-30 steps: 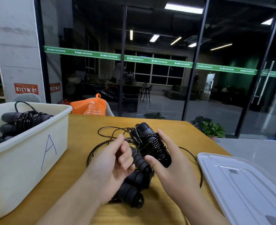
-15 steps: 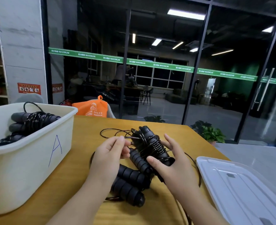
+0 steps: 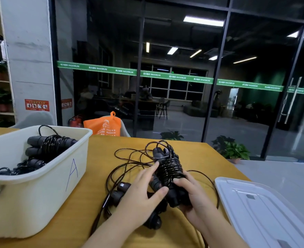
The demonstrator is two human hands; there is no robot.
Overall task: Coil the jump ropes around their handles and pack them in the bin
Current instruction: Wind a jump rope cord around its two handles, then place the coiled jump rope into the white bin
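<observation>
A black jump rope bundle (image 3: 168,169), its cord wound in tight turns around a pair of handles, stands tilted above the table's middle. My right hand (image 3: 195,196) grips the lower end of those handles. My left hand (image 3: 140,192) lies against the bundle's left side with fingers nearly straight, thumb touching the handles. Loose black cord (image 3: 129,158) loops over the table behind it. More black handles (image 3: 120,191) lie under my left hand. The cream bin (image 3: 45,178) marked "A" at left holds coiled black ropes (image 3: 49,145).
A white bin lid (image 3: 265,210) lies flat on the table at right. The wooden table (image 3: 97,151) ends near a glass wall. An orange bag (image 3: 103,126) sits on a chair behind the table. Potted plants (image 3: 231,149) stand on the floor at far right.
My left hand let go of the cord it was pinching and moved down against the bundle. The wound bundle now stands more upright with more turns. The camera tilted up.
</observation>
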